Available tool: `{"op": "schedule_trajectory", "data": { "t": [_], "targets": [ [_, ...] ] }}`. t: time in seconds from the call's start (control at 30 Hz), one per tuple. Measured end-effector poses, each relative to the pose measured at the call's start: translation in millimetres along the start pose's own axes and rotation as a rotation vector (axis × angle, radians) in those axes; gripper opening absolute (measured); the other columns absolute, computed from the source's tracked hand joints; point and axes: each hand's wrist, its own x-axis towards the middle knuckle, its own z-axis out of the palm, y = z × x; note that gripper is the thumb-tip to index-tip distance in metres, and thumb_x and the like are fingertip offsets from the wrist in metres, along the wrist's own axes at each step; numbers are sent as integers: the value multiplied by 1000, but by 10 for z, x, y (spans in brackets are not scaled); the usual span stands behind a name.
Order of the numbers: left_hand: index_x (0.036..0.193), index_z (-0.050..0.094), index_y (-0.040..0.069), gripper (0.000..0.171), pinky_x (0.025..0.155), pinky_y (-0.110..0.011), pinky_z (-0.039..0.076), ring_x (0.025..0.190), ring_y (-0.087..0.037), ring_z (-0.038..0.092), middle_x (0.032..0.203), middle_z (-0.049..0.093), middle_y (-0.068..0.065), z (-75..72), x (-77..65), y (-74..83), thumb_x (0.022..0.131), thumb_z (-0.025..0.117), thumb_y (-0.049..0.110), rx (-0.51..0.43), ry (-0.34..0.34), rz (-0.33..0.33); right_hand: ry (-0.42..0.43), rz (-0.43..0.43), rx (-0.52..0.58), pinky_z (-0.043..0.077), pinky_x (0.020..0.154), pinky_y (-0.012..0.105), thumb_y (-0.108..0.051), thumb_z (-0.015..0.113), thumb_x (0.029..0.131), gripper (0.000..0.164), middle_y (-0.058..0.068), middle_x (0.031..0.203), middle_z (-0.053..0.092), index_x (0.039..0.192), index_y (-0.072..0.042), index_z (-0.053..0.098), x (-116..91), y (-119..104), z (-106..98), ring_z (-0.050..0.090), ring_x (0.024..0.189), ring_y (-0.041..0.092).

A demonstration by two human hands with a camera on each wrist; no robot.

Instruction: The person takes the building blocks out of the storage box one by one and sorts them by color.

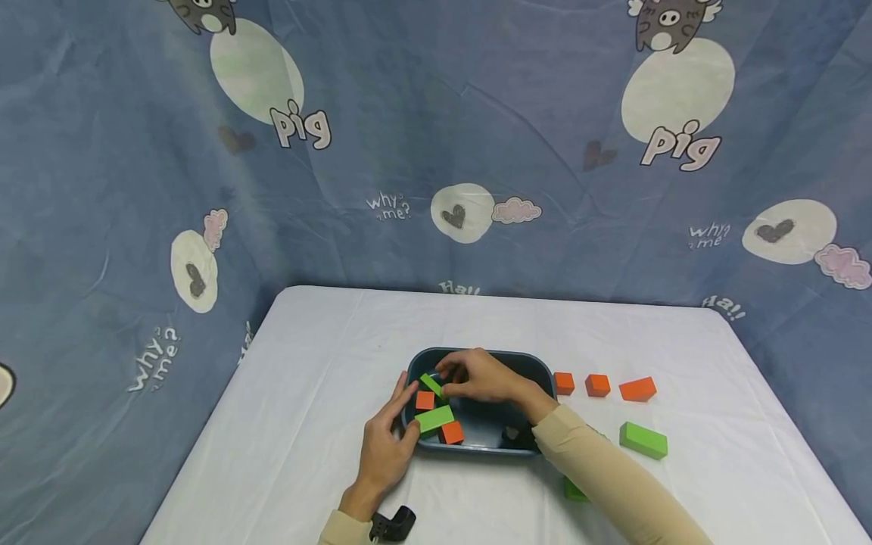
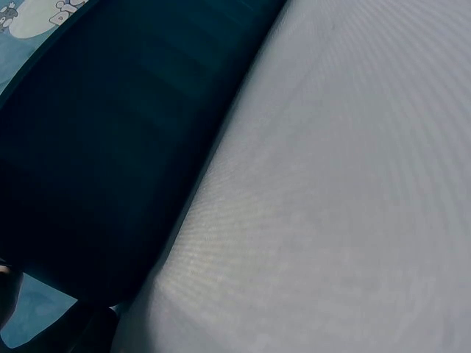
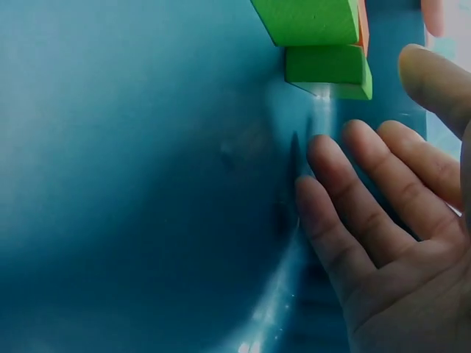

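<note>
A dark blue tray (image 1: 487, 446) holds several orange and green blocks at its left end. My left hand (image 1: 390, 446) rests against the tray's left end with fingers extended and the thumb at the rim. Over the tray, my right hand (image 1: 484, 376) reaches in beside a green block (image 1: 432, 384). In the right wrist view its fingers (image 3: 375, 228) are loosely bent and grip nothing, just apart from two stacked green blocks (image 3: 327, 66). Nearby in the tray are an orange block (image 1: 425, 400), another green block (image 1: 434, 418) and a second orange block (image 1: 452, 432).
On the white-covered table (image 1: 306, 363), right of the tray, lie an orange cube (image 1: 597, 385), an orange wedge-like block (image 1: 637, 389) and a green block (image 1: 643, 440). An orange block (image 1: 563, 383) sits by the tray's right end. My right sleeve partly hides a green block (image 1: 574, 491).
</note>
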Motion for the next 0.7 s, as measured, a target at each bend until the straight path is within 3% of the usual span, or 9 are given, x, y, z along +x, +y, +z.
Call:
{"op": "schedule_trajectory", "data": {
  "t": [0.53,0.7],
  "targets": [
    [145,57,5,63,111,-19,32,142,-23,41,157,42,-17,6,-2,-15,84,62,-7,-23,0,19,-9,-10,-51,57,68,22,-18,82,86,40,0,106,74,123,-6,71,31,43,45,66,76,3],
    [144,58,3,61,112,-18,31,142,-22,41,157,42,-16,4,-4,-10,83,62,-7,-22,1,10,-13,-4,-80,57,72,23,-13,80,85,39,1,106,75,122,-5,72,21,44,44,68,82,5]
  ]
}}
